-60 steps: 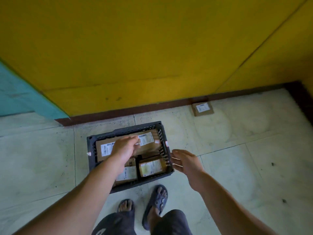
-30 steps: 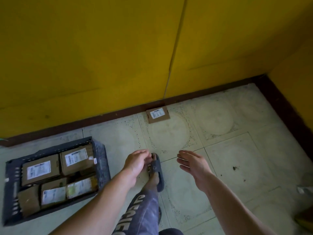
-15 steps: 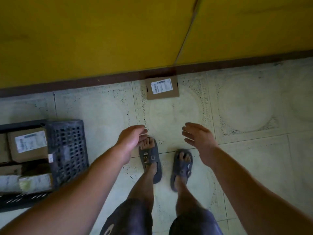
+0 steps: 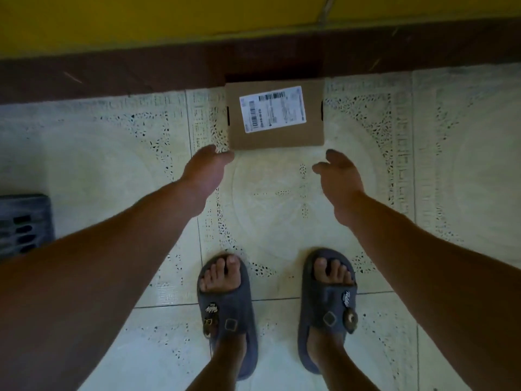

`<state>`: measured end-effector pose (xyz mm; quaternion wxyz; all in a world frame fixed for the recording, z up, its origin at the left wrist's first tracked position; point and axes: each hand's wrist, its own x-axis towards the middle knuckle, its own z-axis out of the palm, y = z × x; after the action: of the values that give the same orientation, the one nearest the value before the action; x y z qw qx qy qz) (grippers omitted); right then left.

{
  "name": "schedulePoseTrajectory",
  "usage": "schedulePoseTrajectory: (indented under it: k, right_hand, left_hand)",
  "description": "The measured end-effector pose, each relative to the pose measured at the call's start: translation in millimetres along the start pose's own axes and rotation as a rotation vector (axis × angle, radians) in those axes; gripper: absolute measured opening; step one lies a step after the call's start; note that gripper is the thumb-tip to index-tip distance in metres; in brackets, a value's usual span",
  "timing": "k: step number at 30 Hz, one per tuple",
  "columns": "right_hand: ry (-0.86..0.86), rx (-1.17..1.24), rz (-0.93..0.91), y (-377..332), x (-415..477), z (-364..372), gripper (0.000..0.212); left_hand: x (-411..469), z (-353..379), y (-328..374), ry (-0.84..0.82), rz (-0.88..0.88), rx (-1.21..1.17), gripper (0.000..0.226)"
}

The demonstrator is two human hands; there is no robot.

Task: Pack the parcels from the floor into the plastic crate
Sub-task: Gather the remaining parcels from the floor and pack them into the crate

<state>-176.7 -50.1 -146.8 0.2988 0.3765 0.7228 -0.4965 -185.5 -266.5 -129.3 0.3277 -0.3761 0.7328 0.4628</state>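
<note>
Crate (image 4: 25, 224): I see only a dark slotted corner, cut off at the left edge.
Left grip (image 4: 204, 172): loosely curled, empty, by the near-left corner of the parcel (image 4: 275, 136); contact unclear.
Parcel: on the floor (image 4: 112, 170) against the skirting (image 4: 112, 77); white label (image 4: 272, 108) shows barcodes, print blurred.
Right grip (image 4: 339, 176): fingers apart, empty, near the parcel.

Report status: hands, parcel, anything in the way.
Empty and open: left hand, right hand, at near edge of parcel. Parcel flat on floor against skirting, label up, not yet gripped. Nothing blocking; crate at far left.
</note>
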Motion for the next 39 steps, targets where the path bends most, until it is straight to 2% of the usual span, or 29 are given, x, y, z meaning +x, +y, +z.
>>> schedulePoseTrajectory:
  k: [3, 5, 6, 8, 10, 11, 13, 14, 16, 18, 23, 27, 33, 39]
  right_hand:
    - [0.061, 0.003, -0.062, -6.3, 28.7, 7.0, 0.059]
    - [0.051, -0.035, -0.075, -9.2, 40.5, 7.2, 0.051]
    - [0.041, -0.031, -0.071, -11.4, 43.1, 6.9, 0.043]
    - [0.042, -0.023, -0.056, -15.6, 46.1, 4.6, 0.012]
    - [-0.005, 0.012, -0.030, -20.0, 39.6, 1.2, 0.015]
    - [-0.018, -0.008, -0.022, -19.4, 35.1, -2.0, 0.025]
    - [-0.030, -0.021, 0.006, -13.7, 12.3, -11.7, 0.036]
    - [-0.022, -0.043, -0.012, -8.9, -1.1, -17.2, 0.034]
    - [-0.042, -0.103, 0.000, 3.0, -33.0, -26.4, 0.016]
    - [-0.030, -0.103, 0.052, 10.5, -69.8, -39.0, 0.018]
    - [0.075, 0.070, 0.198, 6.9, -189.9, -78.5, 0.033]
    - [0.045, 0.132, 0.187, -12.2, -282.0, -103.5, 0.037]
    - [-0.012, 0.092, 0.049, -46.2, -394.6, -118.3, 0.034]
    - [-0.116, 0.053, -0.064, -63.2, -489.3, -118.8, 0.035]
  left_hand:
    - [31.3, 14.1, 7.9, 0.019, 0.044, -0.020, 0.069]
    - [47.2, 19.0, 10.7, 0.023, 0.057, -0.032, 0.076]
    - [52.5, 20.7, 12.6, 0.009, 0.058, -0.031, 0.075]
    - [57.2, 23.9, 13.8, -0.028, 0.057, -0.023, 0.052]
    - [53.2, 25.4, 13.8, -0.044, 0.030, -0.061, 0.021]
    - [48.1, 25.5, 12.0, -0.047, 0.015, -0.080, 0.017]
    - [29.0, 23.8, 3.1, -0.052, -0.040, -0.153, 0.030]
    - [17.3, 22.1, -2.0, -0.041, -0.063, -0.172, 0.034]
    - [-14.6, 14.5, -13.2, -0.016, -0.097, -0.162, 0.022]
    - [-55.7, 7.9, -17.7, -0.041, -0.115, -0.122, 0.010]
    - [-169.8, -12.9, -12.9, -0.165, -0.085, -0.107, 0.028]
    - [-253.0, -45.7, 3.9, -0.213, -0.065, -0.115, 0.031]
    - [-354.2, -111.9, 28.4, -0.090, 0.027, -0.146, 0.041]
    - [-468.4, -170.4, 9.9, 0.057, 0.127, -0.185, 0.029]
